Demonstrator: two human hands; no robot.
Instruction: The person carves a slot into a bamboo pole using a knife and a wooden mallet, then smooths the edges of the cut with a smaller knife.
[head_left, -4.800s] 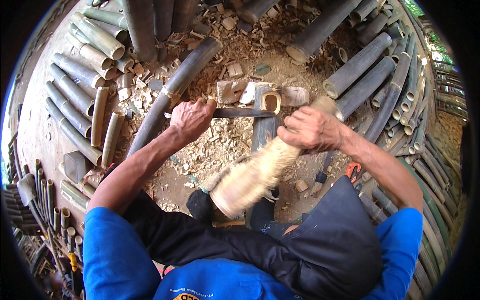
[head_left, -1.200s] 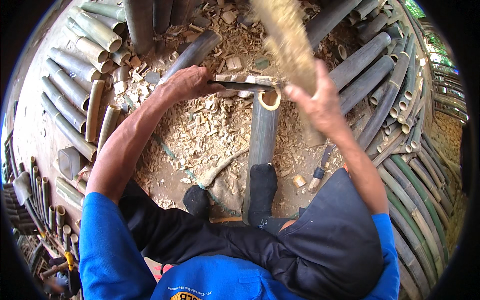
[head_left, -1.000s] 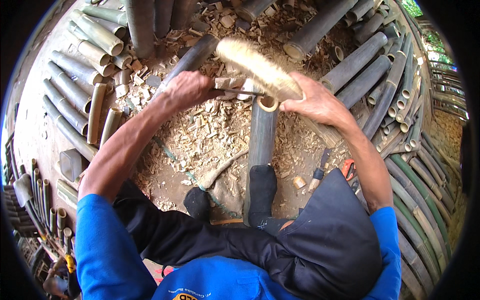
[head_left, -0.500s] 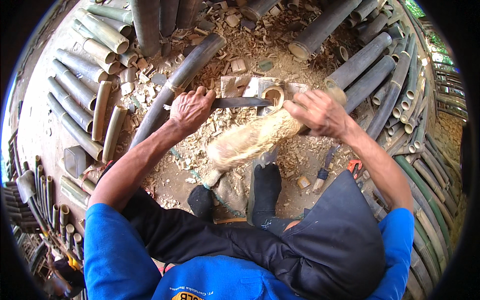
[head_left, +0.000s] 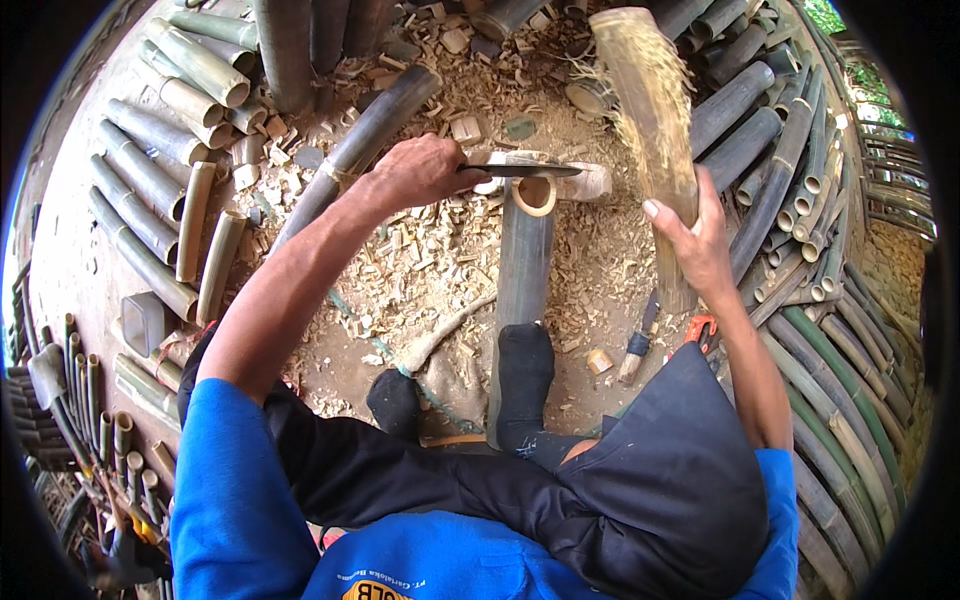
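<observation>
My left hand (head_left: pixel 425 168) is closed round the handle end of a dark-bladed knife (head_left: pixel 545 171). The blade points right and lies at the round open end of a bamboo tube (head_left: pixel 526 255). My sock-covered foot (head_left: pixel 525 360) rests at the near end of that tube. A pale wooden block (head_left: pixel 595 181) sits behind the tube's mouth. To the right, my right hand (head_left: pixel 700 240) grips the lower, narrower part of a thick wooden club (head_left: pixel 640 110) with frayed, splintered sides. The club stands nearly upright, apart from the knife.
Wood chips (head_left: pixel 430 260) cover the ground. Cut bamboo tubes (head_left: pixel 140 190) lie along the left, and more bamboo (head_left: pixel 735 100) fills the right. A second knife (head_left: pixel 640 340) and an orange-handled tool (head_left: pixel 701 328) lie near my right knee. A clear plastic container (head_left: pixel 146 323) stands left.
The club has swung from low across the bamboo tube up to the right, now nearly upright. My left hand and the knife have shifted slightly away and to the right.
</observation>
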